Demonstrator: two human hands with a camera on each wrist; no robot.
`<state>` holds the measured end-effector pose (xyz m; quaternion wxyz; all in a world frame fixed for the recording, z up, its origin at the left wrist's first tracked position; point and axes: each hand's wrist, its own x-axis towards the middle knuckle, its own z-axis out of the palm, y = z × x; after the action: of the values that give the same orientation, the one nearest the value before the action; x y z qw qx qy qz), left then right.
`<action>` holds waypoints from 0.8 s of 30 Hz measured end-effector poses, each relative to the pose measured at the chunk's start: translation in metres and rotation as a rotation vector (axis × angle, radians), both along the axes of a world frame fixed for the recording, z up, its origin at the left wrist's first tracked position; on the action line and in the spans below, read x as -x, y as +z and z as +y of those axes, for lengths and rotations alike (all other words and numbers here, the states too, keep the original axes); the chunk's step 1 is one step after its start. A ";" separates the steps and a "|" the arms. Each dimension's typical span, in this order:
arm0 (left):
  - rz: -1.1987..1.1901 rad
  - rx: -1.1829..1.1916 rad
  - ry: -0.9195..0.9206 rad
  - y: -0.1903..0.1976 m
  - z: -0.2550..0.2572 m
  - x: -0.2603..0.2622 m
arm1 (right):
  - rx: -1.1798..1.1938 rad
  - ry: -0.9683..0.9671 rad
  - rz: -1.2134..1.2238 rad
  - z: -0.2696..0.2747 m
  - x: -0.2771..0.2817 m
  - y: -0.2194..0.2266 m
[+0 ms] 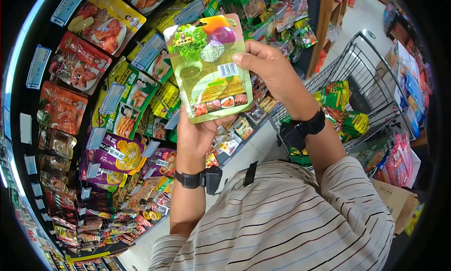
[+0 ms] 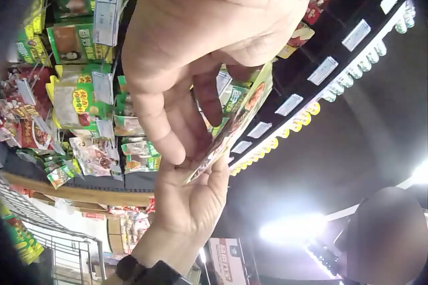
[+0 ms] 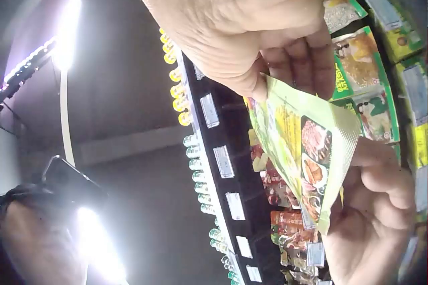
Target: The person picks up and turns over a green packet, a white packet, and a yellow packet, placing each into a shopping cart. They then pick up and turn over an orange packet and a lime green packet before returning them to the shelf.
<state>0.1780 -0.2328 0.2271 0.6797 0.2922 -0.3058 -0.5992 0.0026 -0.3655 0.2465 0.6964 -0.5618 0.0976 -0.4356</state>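
A flat green food packet (image 1: pixel 206 90) is held up before the shelves in the head view. Its printed face shows vegetables, a barcode and a row of small food pictures along the bottom. My right hand (image 1: pixel 270 66) pinches its right edge, thumb on the printed face. Below, my left hand (image 1: pixel 195 141) holds the bottom edge, its fingers partly hidden behind the packet. In the left wrist view the packet (image 2: pixel 242 119) appears nearly edge-on between both hands. The right wrist view shows its lower corner (image 3: pixel 328 185) near the left palm.
Shelves of hanging food packets (image 1: pixel 127 102) with price tags (image 1: pixel 38 66) curve along the left. A wire shopping cart (image 1: pixel 371 59) stands at the right with green and yellow packets (image 1: pixel 336 94) in it. A brown paper bag (image 1: pixel 392 203) is at the lower right.
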 end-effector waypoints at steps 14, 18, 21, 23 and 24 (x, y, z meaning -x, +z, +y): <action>-0.369 0.014 0.315 0.027 0.012 -0.018 | 0.084 0.047 0.040 -0.016 -0.040 0.022; -0.375 0.029 0.372 0.023 0.015 -0.030 | 0.122 0.059 0.087 -0.016 -0.051 0.030; -0.381 0.032 0.404 0.027 0.017 -0.034 | 0.147 0.072 0.111 -0.010 -0.054 0.041; -0.382 0.032 0.413 0.029 0.018 -0.034 | 0.160 0.085 0.107 -0.015 -0.055 0.038; -0.385 0.046 0.415 0.028 0.018 -0.035 | 0.166 0.089 0.105 -0.017 -0.056 0.036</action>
<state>0.2126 -0.2152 0.2553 0.7235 0.4417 -0.3765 -0.3738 0.0584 -0.3828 0.2823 0.6602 -0.6434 0.0724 -0.3807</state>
